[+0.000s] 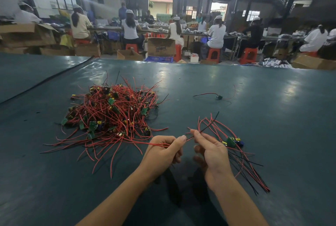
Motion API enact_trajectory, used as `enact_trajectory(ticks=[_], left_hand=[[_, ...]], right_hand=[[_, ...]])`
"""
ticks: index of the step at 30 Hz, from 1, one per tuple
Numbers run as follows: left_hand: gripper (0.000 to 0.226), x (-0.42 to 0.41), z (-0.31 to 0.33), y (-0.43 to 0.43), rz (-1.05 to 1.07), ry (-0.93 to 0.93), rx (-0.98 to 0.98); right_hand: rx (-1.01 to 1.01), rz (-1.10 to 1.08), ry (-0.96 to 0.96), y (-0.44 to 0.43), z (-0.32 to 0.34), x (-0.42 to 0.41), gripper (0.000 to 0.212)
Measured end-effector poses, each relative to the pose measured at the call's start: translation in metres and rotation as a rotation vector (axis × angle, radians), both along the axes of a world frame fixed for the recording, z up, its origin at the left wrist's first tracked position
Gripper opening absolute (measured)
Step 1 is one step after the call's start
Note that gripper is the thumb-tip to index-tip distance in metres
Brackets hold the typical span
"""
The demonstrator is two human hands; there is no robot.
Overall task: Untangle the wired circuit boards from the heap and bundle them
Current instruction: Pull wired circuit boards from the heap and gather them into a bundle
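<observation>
Left hand, right hand, wire; box print illegible

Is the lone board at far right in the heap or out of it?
Out: the lone board lies by itself on the table, well apart from the heap.

Single wide-angle view from head height, facing forward and down over a green table. Close at lower centre, left hand and right hand; heap of wires at middle left; workshop hall far off along the top edge.
</observation>
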State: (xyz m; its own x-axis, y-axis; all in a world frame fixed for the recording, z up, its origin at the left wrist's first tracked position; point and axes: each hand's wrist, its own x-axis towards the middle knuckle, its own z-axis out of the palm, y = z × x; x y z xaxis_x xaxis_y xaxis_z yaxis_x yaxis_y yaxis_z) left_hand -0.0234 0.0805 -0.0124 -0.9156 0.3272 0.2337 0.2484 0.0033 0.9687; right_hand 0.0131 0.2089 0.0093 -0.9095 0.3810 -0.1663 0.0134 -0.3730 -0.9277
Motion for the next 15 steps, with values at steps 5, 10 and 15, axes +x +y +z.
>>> enact_trajectory(ticks=[5,10,15], left_hand=[[0.042,0.000,0.005,-0.004,-0.027,-0.001,0.000],[0.041,0.002,0.002,-0.003,-0.033,0.009,0.002],[0.044,-0.001,0.001,-0.002,0.017,0.016,0.045]], right_hand=[[-0.131,-0.159,-0.008,0.030,0.003,-0.010,0.006],[-0.203,-0.208,0.010,0.034,-0.002,-0.011,0.008],[-0.011,-0.077,-0.025,0.007,-0.007,-0.005,0.020]])
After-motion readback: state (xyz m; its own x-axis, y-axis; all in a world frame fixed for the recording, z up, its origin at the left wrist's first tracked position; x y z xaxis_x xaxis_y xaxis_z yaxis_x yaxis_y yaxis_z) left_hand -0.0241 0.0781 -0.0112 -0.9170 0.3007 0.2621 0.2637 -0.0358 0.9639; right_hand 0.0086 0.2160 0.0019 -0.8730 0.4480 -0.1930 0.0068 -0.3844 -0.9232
